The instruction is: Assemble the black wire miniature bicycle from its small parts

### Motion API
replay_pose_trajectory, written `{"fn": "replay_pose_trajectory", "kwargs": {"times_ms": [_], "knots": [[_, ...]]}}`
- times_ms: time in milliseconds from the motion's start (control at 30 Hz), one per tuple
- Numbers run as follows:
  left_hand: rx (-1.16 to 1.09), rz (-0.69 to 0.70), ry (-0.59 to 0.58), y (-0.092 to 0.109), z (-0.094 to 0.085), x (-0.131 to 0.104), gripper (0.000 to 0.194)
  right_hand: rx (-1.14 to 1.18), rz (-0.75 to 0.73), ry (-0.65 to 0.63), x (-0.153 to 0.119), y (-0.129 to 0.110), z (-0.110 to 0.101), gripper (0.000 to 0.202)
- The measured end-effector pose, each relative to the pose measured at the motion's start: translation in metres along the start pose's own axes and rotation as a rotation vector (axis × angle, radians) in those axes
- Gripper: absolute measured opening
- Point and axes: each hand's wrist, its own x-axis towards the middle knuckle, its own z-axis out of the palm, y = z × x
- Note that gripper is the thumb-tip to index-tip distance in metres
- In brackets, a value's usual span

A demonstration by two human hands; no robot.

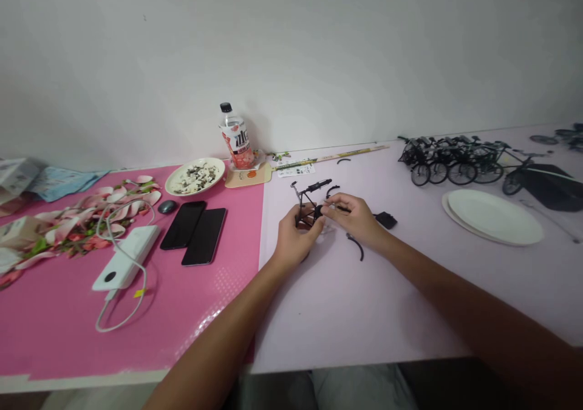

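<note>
A small black model bicycle frame (319, 185) without wheels stands over the pale side of the table. My left hand (294, 239) is closed around its lower part, thumb toward the middle. From the right, my right hand (353, 215) has its fingertips pinched together against the frame near the crank. Whether a tiny part sits between those fingertips is hidden. Beside my right hand lie curved black mudguard-like strips (357, 247) and a flat black piece (386, 220).
Several assembled model bicycles (462, 161) stand at the back right, behind stacked white plates (496, 217). On the pink left side are a bottle (239, 143), a bowl (195, 177), two phones (204, 237), a mouse (167, 206), a white power bank (127, 257) with cable and loose petals (64, 225).
</note>
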Motion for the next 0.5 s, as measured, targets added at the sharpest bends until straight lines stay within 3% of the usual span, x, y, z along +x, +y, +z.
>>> {"fn": "replay_pose_trajectory", "kwargs": {"times_ms": [233,433,500], "knots": [[0.029,0.009,0.057,-0.0019,-0.0009,0.0021,0.035,-0.107,-0.029,0.009,-0.0080,-0.0096,-0.0019,0.035],[0.055,0.019,0.086,-0.0016,-0.0008,0.0020,0.034,-0.405,-0.405,0.077,-0.0098,-0.0088,0.0004,0.021],[0.061,0.024,0.091,-0.0012,-0.0010,0.0019,0.034,-0.447,-0.469,0.073,-0.0094,-0.0081,0.0011,0.018]]}}
